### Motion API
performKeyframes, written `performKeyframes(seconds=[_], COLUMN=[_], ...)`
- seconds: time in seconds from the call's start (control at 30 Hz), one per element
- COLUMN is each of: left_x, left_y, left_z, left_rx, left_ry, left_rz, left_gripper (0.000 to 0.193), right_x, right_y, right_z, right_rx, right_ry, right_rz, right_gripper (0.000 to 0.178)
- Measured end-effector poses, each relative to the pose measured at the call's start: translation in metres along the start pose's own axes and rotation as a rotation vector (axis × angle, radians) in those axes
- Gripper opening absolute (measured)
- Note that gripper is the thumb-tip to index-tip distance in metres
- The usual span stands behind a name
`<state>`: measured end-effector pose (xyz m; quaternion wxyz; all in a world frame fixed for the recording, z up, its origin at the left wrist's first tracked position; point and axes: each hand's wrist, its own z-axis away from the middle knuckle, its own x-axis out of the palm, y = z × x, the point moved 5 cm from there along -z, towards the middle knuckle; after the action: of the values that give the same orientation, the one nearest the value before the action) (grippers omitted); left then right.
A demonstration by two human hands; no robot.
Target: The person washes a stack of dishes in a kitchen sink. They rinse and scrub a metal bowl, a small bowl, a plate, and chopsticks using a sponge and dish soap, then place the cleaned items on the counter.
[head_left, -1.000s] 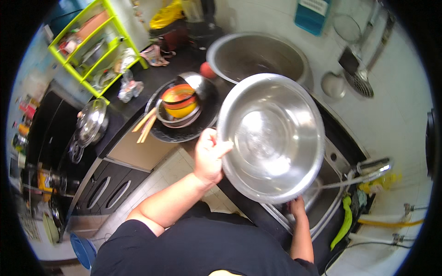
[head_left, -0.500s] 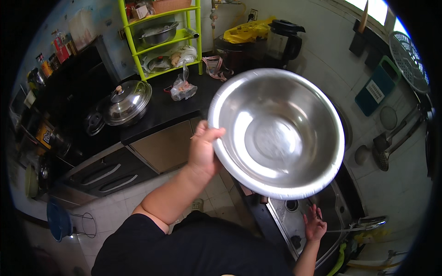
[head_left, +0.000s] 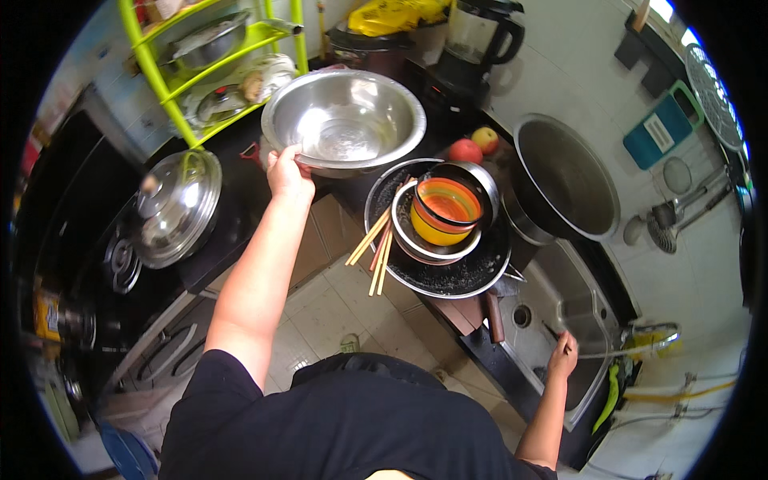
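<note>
My left hand (head_left: 290, 176) grips the near left rim of a wide stainless steel basin (head_left: 352, 140), thumb on the rim. The basin is held tilted over the far counter, and nothing shows inside it. Over the metal sink (head_left: 552, 280) my right hand (head_left: 562, 356) is closed, with a small dark bit at its fingers that I cannot make out. Between the hands, a black pan (head_left: 472, 282) holds stacked bowls, an orange and yellow striped bowl (head_left: 442, 230) uppermost. Several wooden chopsticks (head_left: 376, 240) lean out over the pan's left edge.
A large steel pot (head_left: 568, 176) stands tilted beyond the sink, by the faucet (head_left: 656, 342). A brown-handled tool (head_left: 495, 320) lies at the counter edge. Two apples (head_left: 468, 150), a blender (head_left: 480, 40), a green shelf rack (head_left: 172, 96) and a lidded pan (head_left: 178, 210) stand farther off.
The basin has moved left and away from me in my left hand, uncovering the pan, bowls and pot. My right hand's fingers, spread before, are now closed. The view has shifted.
</note>
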<state>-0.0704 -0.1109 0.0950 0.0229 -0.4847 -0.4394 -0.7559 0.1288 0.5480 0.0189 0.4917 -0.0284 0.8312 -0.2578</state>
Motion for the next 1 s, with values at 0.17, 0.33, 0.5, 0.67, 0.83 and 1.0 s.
performKeyframes(seconds=[0.17,0.33,0.5,0.67,0.83,1.0], left_x=[-0.008,-0.015,-0.036,-0.042,-0.060,-0.073], left_y=[-0.062,-0.106,-0.134,-0.137,-0.123,-0.097], left_z=[-0.051,-0.078,-0.089,-0.078,-0.024,0.037], left_rx=[-0.015,-0.049,-0.140,-0.278,-0.506,-0.541], left_ry=[0.039,0.011,-0.007,-0.106,-0.197,-0.421], left_rz=[-0.102,-0.112,-0.144,-0.235,-0.586,-0.712], left_gripper=[0.025,0.025,0.021,0.025,0.024,0.018], right_x=[-0.062,-0.098,-0.052,0.022,0.111,0.132], right_y=[-0.094,-0.223,-0.351,-0.452,-0.478,-0.461], right_z=[0.001,0.009,-0.003,0.006,0.024,0.020], right_rx=[-0.034,-0.426,-0.865,-1.180,-1.326,-1.114], right_ry=[0.145,0.259,-0.086,-0.222,-0.414,-0.673], right_rz=[-0.361,-0.622,-0.677,-0.296,0.068,-0.034], right_gripper=[0.036,0.044,0.020,0.022,0.025,0.026])
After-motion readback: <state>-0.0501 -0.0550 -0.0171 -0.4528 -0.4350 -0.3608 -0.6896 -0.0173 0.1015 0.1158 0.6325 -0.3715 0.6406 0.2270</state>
